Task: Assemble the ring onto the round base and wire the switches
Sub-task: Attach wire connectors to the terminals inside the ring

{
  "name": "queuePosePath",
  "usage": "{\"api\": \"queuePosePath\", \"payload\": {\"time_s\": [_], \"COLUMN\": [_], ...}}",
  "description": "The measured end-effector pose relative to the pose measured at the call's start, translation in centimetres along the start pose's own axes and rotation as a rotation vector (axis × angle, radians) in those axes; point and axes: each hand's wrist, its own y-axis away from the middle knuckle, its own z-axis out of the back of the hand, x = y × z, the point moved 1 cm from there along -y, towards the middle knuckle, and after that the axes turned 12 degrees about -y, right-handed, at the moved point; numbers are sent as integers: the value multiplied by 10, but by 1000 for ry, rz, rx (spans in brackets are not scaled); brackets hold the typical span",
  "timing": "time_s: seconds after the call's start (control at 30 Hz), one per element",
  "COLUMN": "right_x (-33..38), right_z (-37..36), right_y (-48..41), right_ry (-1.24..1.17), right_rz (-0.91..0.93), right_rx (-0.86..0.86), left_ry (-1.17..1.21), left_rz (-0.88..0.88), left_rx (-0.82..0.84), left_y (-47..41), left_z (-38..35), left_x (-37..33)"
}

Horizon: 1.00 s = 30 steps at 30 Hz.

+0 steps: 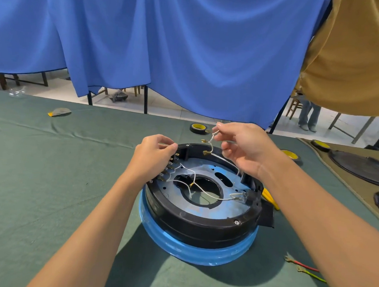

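Black ring [201,229] sits on the blue round base [198,252], centre of frame on the bench [50,180].

Right hand [245,146] pinches the white wires [212,142] between thumb and fingertips, held above the ring's far rim. Left hand [155,154] has its fingertips pinched together at the switches [168,166] on the ring's left wall, apparently on a wire end.

We judge the wires light, limp and a little springy, and the brass terminals [206,153] small and easily bent. Best hold is just behind each terminal, not mid-wire.
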Motion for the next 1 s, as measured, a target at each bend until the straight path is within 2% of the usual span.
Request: {"api": "queuePosePath", "payload": {"time_s": [0.13,0.37,0.5,0.6,0.67,0.73,0.87,1.0], "right_x": [-6,-30,-44,-50,-52,-53,-60,-63], "right_z": [-3,-9,-13,-19,-25,-30,-41,-46], "right_y": [2,8,15,22,24,24,26,26], "right_ry": [5,-100,132,352,459,470,342,210], "right_rz": [68,-125,-106,-59,-19,-26,-166,-269], "right_rx": [105,215,281,316,303,249,140,53], "left_ry": [38,7,-34,-113,-198,-281,-319,-316], "left_rz": [26,52,40,41,39,48,88,106], "left_rx": [3,-4,21,121,168,192,299,282], "left_y": [-2,-3,-2,-1,-1,0,6,9], "left_z": [1,1,4,15,29,43,57,56], "left_x": [4,7,5,5,3,1,-5,-9]}}
